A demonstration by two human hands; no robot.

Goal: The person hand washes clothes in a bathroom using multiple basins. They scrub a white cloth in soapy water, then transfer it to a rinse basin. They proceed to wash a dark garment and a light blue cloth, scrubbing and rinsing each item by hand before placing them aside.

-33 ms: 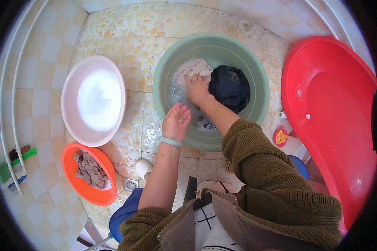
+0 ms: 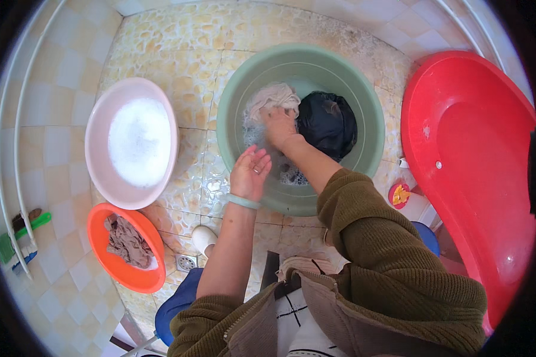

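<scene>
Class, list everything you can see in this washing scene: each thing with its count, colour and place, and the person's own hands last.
green basin: 1, pale green, centre, on the floor
light cloth: 1, off-white, in the green basin, left part
dark cloth: 1, black, in the green basin, right part
pink basin: 1, pale pink, left, holding white suds
orange basin: 1, orange, lower left, holding a brownish cloth
red tub: 1, red, right
left hand: 1, open, over the green basin's near rim
right hand: 1, on the light cloth

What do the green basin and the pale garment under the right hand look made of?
Green basin: likely moulded plastic, smooth, slightly matte, with a rolled rim. Pale garment: woven cloth, perhaps cotton, wet and bunched in soft folds beneath the right hand.
</scene>
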